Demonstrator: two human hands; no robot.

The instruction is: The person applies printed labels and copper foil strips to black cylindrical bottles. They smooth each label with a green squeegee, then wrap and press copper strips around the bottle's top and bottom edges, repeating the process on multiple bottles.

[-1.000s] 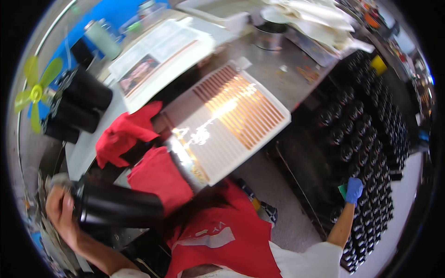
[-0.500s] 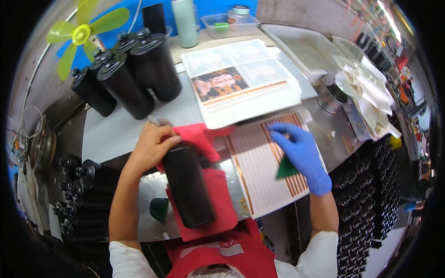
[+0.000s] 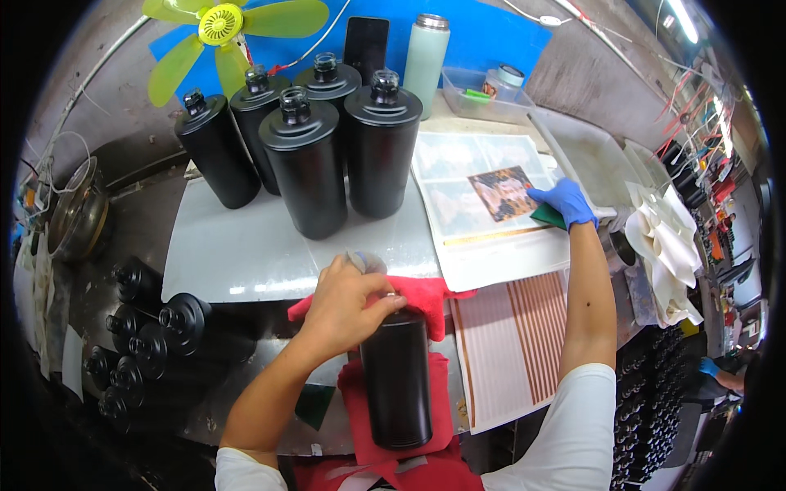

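Note:
My bare left hand (image 3: 348, 303) is closed round the neck of a matte black bottle (image 3: 397, 380), which lies with its base toward me. A folded red cloth (image 3: 352, 385) is under the bottle, and another red cloth (image 3: 426, 295) lies by its neck. My right hand (image 3: 566, 203), in a blue glove, reaches to the far right and pinches the right edge of a dark printed picture decal (image 3: 499, 195). That decal sits askew over a stack of white decal sheets (image 3: 499, 258). A flat green scraper (image 3: 548, 215) shows beneath the gloved palm.
Several black bottles (image 3: 303, 172) stand at the back left, near a yellow-green fan (image 3: 221, 24). A striped sheet (image 3: 512, 352) lies right of the bottle. A pale green flask (image 3: 426, 65), plastic tub (image 3: 483, 102) and white tray (image 3: 589, 155) line the back. More bottles (image 3: 155, 344) crowd the lower left.
My right hand has moved from the striped sheet, away from me, to the decal stack and taken the picture decal's edge. The decal has shifted right. My left hand still grips the bottle.

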